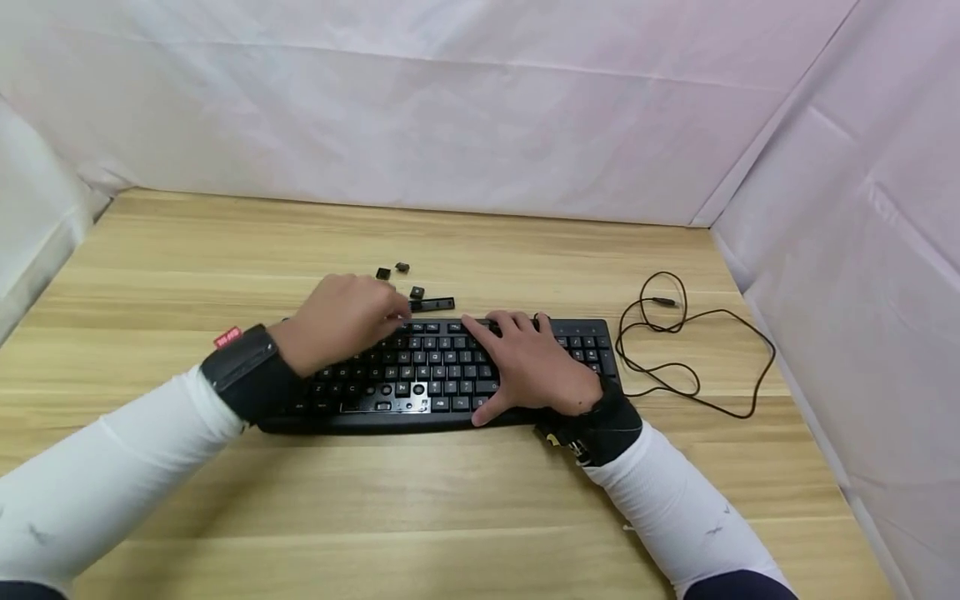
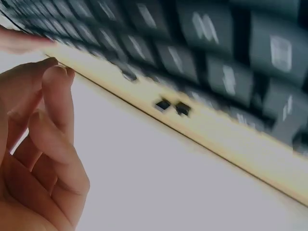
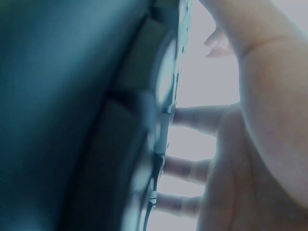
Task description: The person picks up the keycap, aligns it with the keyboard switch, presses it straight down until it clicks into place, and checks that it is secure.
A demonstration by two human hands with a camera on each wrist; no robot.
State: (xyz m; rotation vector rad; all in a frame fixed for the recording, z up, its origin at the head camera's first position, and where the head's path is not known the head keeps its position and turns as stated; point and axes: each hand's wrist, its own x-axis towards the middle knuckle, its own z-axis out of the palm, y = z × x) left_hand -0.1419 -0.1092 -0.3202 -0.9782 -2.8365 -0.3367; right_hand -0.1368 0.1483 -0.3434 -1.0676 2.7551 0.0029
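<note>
A right hand [image 1: 528, 358] rested, fingers spread, across a keyboard [image 1: 441, 372] on the counter [image 1: 420, 508], apparently to steady it, while the left hand [image 1: 343, 315] held its fingertips bunched above; whether they pinched anything was unclear. Loose keycaps [image 1: 383, 273] lay just beyond, likely kept within reach.

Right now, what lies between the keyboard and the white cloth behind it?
The head view shows small black keys and a longer black piece on the table; the left hand covers part of this stretch.
</note>
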